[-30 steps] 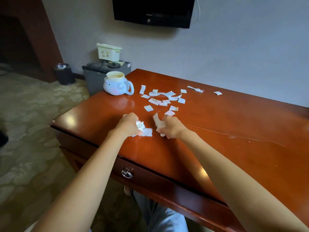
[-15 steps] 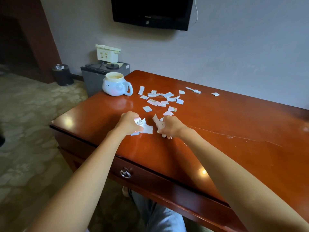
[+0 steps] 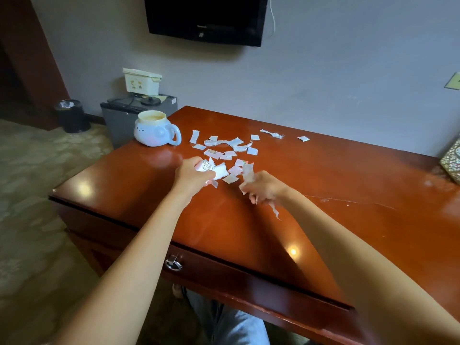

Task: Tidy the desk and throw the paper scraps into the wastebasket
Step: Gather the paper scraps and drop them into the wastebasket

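Observation:
Several white paper scraps (image 3: 225,148) lie scattered across the middle of the red-brown desk (image 3: 323,185). My left hand (image 3: 193,174) is closed around a small bunch of scraps just in front of that pile. My right hand (image 3: 263,186) grips more scraps, and a torn strip dangles below it. Two stray scraps (image 3: 272,133) lie further back near the wall. The black wastebasket (image 3: 72,115) stands on the floor at the far left, well away from both hands.
A white mug with a blue handle (image 3: 155,131) stands at the desk's back left corner. Behind it is a grey cabinet (image 3: 119,120) with a cream box on top. A patterned box (image 3: 451,163) sits at the right edge. A TV hangs on the wall.
Both hands have moved forward toward the scattered pile with scraps in them. A torn strip now hangs below my right hand.

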`<state>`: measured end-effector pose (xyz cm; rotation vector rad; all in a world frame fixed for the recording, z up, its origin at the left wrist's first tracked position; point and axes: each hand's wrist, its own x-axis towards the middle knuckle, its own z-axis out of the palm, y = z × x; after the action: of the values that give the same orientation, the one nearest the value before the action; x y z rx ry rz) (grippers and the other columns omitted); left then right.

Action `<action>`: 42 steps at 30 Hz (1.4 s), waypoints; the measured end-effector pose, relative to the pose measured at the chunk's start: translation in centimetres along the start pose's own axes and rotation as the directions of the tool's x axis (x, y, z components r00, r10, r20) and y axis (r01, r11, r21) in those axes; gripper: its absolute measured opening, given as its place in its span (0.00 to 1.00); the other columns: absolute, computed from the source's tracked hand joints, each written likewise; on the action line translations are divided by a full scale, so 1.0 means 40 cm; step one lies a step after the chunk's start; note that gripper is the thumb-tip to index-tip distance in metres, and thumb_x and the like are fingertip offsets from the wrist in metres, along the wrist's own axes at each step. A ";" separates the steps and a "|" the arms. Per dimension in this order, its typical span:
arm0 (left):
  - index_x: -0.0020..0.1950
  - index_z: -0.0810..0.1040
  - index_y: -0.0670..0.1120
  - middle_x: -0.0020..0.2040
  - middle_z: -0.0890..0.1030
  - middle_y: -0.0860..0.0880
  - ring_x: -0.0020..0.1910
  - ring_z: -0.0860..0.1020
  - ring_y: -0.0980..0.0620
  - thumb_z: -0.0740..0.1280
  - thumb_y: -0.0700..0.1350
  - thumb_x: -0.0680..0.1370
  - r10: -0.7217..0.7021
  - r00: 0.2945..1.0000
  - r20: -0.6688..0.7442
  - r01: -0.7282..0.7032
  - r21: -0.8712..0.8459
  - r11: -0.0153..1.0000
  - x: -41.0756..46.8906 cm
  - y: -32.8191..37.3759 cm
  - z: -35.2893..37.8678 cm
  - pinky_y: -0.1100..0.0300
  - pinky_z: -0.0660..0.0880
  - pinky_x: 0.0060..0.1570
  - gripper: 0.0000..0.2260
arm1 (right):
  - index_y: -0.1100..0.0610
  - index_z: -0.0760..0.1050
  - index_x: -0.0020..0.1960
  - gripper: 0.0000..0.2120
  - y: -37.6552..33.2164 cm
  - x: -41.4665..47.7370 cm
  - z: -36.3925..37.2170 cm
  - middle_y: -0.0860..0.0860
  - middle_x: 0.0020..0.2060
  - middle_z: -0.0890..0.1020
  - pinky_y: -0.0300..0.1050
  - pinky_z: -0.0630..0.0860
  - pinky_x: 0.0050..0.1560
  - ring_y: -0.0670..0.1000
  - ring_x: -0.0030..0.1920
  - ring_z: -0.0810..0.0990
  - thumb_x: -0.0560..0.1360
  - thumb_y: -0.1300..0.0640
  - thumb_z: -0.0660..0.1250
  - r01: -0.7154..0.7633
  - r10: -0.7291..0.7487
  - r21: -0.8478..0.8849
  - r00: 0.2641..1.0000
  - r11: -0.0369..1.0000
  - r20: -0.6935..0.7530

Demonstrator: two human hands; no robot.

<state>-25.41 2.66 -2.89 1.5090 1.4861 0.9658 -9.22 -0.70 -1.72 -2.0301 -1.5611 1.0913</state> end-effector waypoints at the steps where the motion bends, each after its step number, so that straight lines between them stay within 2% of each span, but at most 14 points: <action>1: 0.51 0.74 0.47 0.59 0.75 0.46 0.54 0.75 0.49 0.69 0.39 0.74 0.010 1.000 0.003 -0.010 -0.033 0.999 -0.003 0.022 0.022 0.68 0.72 0.37 0.09 | 0.58 0.71 0.35 0.13 0.015 -0.018 -0.031 0.53 0.26 0.73 0.29 0.61 0.17 0.42 0.13 0.65 0.79 0.59 0.61 0.004 -0.003 0.032 0.999 0.999 -0.041; 3: 0.64 0.73 0.45 0.65 0.74 0.45 0.56 0.75 0.50 0.70 0.40 0.74 0.038 0.999 0.015 -0.037 -0.069 0.997 -0.011 0.074 0.083 0.67 0.73 0.39 0.18 | 0.59 0.73 0.36 0.12 0.055 -0.059 -0.103 0.53 0.27 0.73 0.30 0.63 0.18 0.42 0.14 0.65 0.78 0.59 0.62 0.011 0.003 0.102 0.991 0.995 -0.135; 6: 0.66 0.72 0.44 0.65 0.74 0.46 0.52 0.73 0.53 0.70 0.41 0.73 0.123 0.989 0.085 -0.110 -0.138 0.984 -0.054 0.177 0.207 0.69 0.71 0.34 0.21 | 0.62 0.72 0.36 0.11 0.139 -0.144 -0.224 0.54 0.27 0.71 0.33 0.64 0.20 0.45 0.21 0.66 0.77 0.61 0.63 0.028 0.051 0.250 0.951 0.968 -0.306; 8: 0.61 0.74 0.43 0.62 0.76 0.45 0.51 0.76 0.51 0.69 0.39 0.73 0.183 0.965 0.188 -0.140 -0.219 0.966 -0.097 0.249 0.305 0.68 0.72 0.34 0.17 | 0.62 0.72 0.35 0.12 0.206 -0.215 -0.297 0.54 0.27 0.70 0.33 0.64 0.22 0.46 0.24 0.66 0.77 0.61 0.63 0.040 0.097 0.306 0.902 0.951 -0.420; 10: 0.49 0.77 0.45 0.53 0.78 0.44 0.46 0.77 0.51 0.69 0.37 0.72 0.235 0.929 0.286 -0.146 -0.301 0.943 -0.158 0.321 0.404 0.66 0.72 0.35 0.08 | 0.61 0.72 0.35 0.12 0.284 -0.292 -0.363 0.54 0.27 0.70 0.34 0.64 0.22 0.46 0.24 0.66 0.77 0.60 0.63 0.047 0.148 0.348 0.845 0.936 -0.514; 12: 0.37 0.72 0.49 0.45 0.78 0.45 0.38 0.75 0.52 0.68 0.35 0.72 0.293 0.886 0.359 -0.165 -0.345 0.924 -0.227 0.385 0.509 0.64 0.72 0.35 0.10 | 0.60 0.70 0.34 0.13 0.373 -0.371 -0.421 0.54 0.27 0.70 0.35 0.62 0.22 0.46 0.22 0.65 0.76 0.60 0.63 0.050 0.206 0.391 0.785 0.919 -0.585; 16: 0.34 0.68 0.53 0.36 0.74 0.54 0.33 0.74 0.58 0.69 0.38 0.73 0.354 0.798 0.487 -0.162 -0.392 0.905 -0.378 0.482 0.703 0.66 0.72 0.35 0.15 | 0.57 0.68 0.32 0.15 0.544 -0.526 -0.501 0.52 0.26 0.71 0.35 0.64 0.23 0.44 0.21 0.67 0.77 0.60 0.62 0.046 0.329 0.472 0.658 0.880 -0.677; 20: 0.34 0.71 0.52 0.33 0.75 0.51 0.31 0.73 0.54 0.69 0.36 0.72 0.383 0.650 0.656 -0.105 -0.422 0.901 -0.571 0.550 0.912 0.63 0.72 0.33 0.13 | 0.58 0.65 0.28 0.17 0.741 -0.714 -0.562 0.55 0.23 0.68 0.31 0.57 0.17 0.42 0.14 0.60 0.75 0.63 0.62 0.037 0.464 0.551 0.494 0.833 -0.735; 25: 0.37 0.74 0.46 0.36 0.76 0.43 0.35 0.72 0.48 0.68 0.43 0.62 0.368 0.480 0.796 -0.074 -0.381 0.922 -0.829 0.577 1.143 0.56 0.72 0.39 0.06 | 0.60 0.69 0.32 0.12 0.981 -0.925 -0.585 0.53 0.23 0.67 0.32 0.57 0.18 0.46 0.18 0.63 0.74 0.64 0.63 0.084 0.634 0.681 0.297 0.727 -0.714; 28: 0.36 0.74 0.43 0.37 0.75 0.40 0.36 0.71 0.49 0.70 0.39 0.66 0.355 0.375 0.856 -0.085 -0.350 0.933 -0.971 0.571 1.266 0.55 0.71 0.39 0.05 | 0.58 0.68 0.31 0.13 1.113 -1.022 -0.589 0.54 0.24 0.69 0.33 0.56 0.19 0.49 0.23 0.63 0.74 0.65 0.62 0.070 0.723 0.746 0.202 0.662 -0.660; 35: 0.29 0.59 0.46 0.28 0.69 0.46 0.35 0.68 0.46 0.67 0.38 0.65 0.244 0.223 0.944 -0.150 -0.215 0.965 -1.229 0.492 1.517 0.57 0.63 0.35 0.16 | 0.59 0.67 0.31 0.13 1.438 -1.173 -0.548 0.54 0.24 0.71 0.34 0.59 0.17 0.43 0.17 0.64 0.70 0.71 0.54 -0.001 0.877 0.878 0.044 0.478 -0.478; 38: 0.29 0.58 0.47 0.42 0.76 0.35 0.39 0.70 0.41 0.66 0.35 0.69 0.156 0.219 0.963 -0.161 -0.122 0.979 -1.308 0.417 1.622 0.61 0.60 0.30 0.18 | 0.60 0.67 0.32 0.11 1.588 -1.202 -0.500 0.55 0.25 0.72 0.33 0.58 0.18 0.44 0.16 0.64 0.71 0.70 0.56 -0.026 0.932 0.932 -0.006 0.362 -0.362; 40: 0.30 0.58 0.47 0.47 0.77 0.42 0.39 0.68 0.43 0.65 0.35 0.70 0.083 0.215 0.973 -0.185 -0.043 0.982 -1.347 0.361 1.689 0.61 0.60 0.28 0.17 | 0.60 0.67 0.32 0.12 1.687 -1.203 -0.460 0.55 0.25 0.72 0.32 0.57 0.19 0.47 0.20 0.63 0.72 0.69 0.57 -0.032 0.955 0.954 -0.008 0.297 -0.297; 42: 0.30 0.58 0.47 0.56 0.80 0.39 0.37 0.71 0.39 0.64 0.36 0.70 -0.014 0.220 0.975 -0.212 0.062 0.975 -1.378 0.297 1.752 0.62 0.59 0.28 0.17 | 0.60 0.67 0.32 0.13 1.781 -1.192 -0.418 0.55 0.25 0.72 0.32 0.57 0.19 0.48 0.21 0.63 0.74 0.68 0.56 -0.047 0.974 0.973 0.001 0.227 -0.227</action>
<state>42.40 -54.13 -19.17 1.7949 0.4778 -0.2380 45.52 -65.50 -22.54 -1.8799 0.6542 0.3435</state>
